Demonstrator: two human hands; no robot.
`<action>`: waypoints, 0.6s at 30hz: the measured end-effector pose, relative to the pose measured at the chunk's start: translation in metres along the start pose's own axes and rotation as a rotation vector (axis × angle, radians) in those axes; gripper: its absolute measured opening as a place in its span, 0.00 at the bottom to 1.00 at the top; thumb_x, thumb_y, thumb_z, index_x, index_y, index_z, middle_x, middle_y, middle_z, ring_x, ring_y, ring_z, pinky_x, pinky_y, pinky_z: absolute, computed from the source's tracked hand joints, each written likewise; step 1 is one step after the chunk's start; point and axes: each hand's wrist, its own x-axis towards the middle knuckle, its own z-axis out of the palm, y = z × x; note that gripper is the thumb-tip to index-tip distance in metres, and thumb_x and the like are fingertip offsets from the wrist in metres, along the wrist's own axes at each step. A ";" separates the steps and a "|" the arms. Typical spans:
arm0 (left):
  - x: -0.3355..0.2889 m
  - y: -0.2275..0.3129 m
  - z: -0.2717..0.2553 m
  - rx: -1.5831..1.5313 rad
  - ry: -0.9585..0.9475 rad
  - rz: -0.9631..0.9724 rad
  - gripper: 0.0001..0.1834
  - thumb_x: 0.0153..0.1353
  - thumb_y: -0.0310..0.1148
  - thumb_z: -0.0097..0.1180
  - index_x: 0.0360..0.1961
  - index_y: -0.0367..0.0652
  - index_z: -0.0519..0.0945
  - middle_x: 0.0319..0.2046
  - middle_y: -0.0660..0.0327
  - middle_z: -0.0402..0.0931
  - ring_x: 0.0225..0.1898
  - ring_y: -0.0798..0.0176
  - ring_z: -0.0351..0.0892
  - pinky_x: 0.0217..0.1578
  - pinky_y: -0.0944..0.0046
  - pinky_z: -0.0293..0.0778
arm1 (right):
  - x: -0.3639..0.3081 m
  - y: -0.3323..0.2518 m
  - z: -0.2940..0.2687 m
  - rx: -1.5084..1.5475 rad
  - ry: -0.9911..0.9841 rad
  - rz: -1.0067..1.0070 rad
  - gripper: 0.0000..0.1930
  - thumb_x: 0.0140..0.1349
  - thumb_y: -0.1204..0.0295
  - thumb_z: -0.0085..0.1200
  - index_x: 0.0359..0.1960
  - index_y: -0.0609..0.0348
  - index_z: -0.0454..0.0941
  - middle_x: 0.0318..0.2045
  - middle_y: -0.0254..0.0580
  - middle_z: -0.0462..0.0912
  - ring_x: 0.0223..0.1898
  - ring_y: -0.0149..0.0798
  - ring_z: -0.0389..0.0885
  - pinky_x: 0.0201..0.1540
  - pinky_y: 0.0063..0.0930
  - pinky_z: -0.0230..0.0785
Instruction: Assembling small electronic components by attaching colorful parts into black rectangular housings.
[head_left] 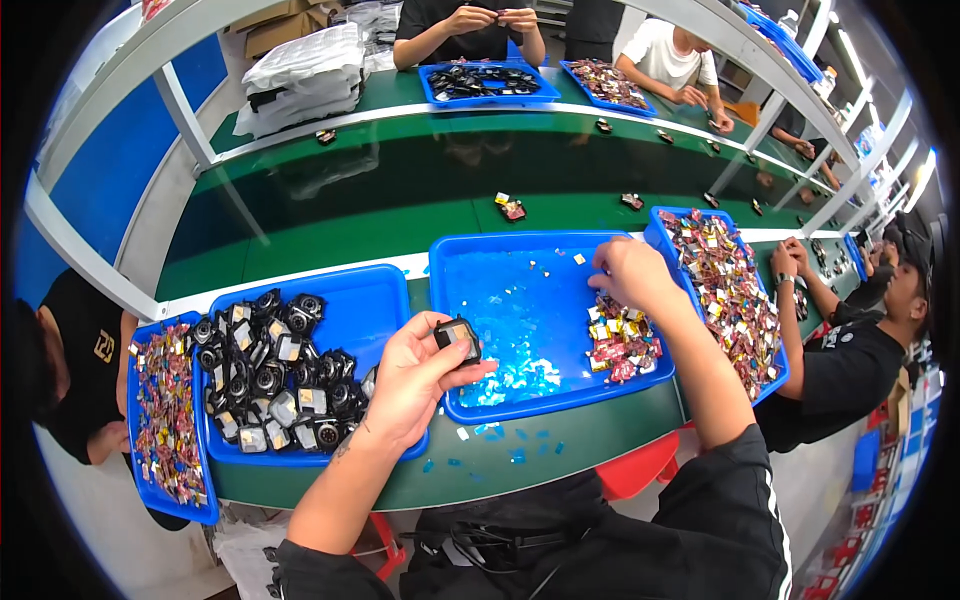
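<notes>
My left hand [418, 372] grips a small black square device housing [458, 341], thumb across its pale inner face, above the gap between two blue trays. Over the far right part of the middle blue tray [520, 405], my right hand [638, 275] is curled with its fingertips pointing down. Whatever may be between those fingers is hidden. Just below it lies a pile of small red circuit boards with yellow and white parts [622, 345]. Bits of clear blue film [520, 375] are scattered on the tray bottom. Left of my left hand, another blue tray [375, 290] holds many black housings [285, 365].
Boards fill a tray at far left [170, 410] and one at right [725, 300]. Beyond runs a green conveyor belt [400, 210] carrying a few boards [512, 208]. Metal frame posts [185, 115] stand around. Co-workers sit opposite and at both sides. A red stool [640, 468] is below the table.
</notes>
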 end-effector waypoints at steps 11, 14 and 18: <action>-0.002 -0.017 0.003 0.536 -0.020 0.207 0.18 0.65 0.25 0.53 0.56 0.42 0.74 0.46 0.58 0.72 0.42 0.67 0.77 0.38 0.71 0.76 | -0.046 -0.068 -0.018 0.830 0.326 0.047 0.02 0.59 0.79 0.58 0.32 0.64 0.79 0.24 0.33 0.80 0.27 0.22 0.75 0.30 0.19 0.67; -0.003 -0.019 0.008 0.703 0.028 0.344 0.15 0.58 0.33 0.65 0.47 0.49 0.83 0.41 0.62 0.70 0.33 0.71 0.70 0.33 0.72 0.71 | -0.063 -0.099 -0.017 1.280 0.114 0.086 0.01 0.62 0.79 0.56 0.34 0.63 0.77 0.29 0.31 0.80 0.31 0.21 0.75 0.35 0.15 0.67; -0.003 -0.023 0.012 0.826 0.012 0.349 0.13 0.51 0.35 0.70 0.39 0.47 0.86 0.36 0.63 0.71 0.28 0.70 0.67 0.30 0.69 0.69 | -0.074 -0.127 -0.003 1.494 0.087 0.066 0.05 0.63 0.80 0.55 0.40 0.66 0.75 0.32 0.34 0.79 0.35 0.23 0.77 0.39 0.18 0.71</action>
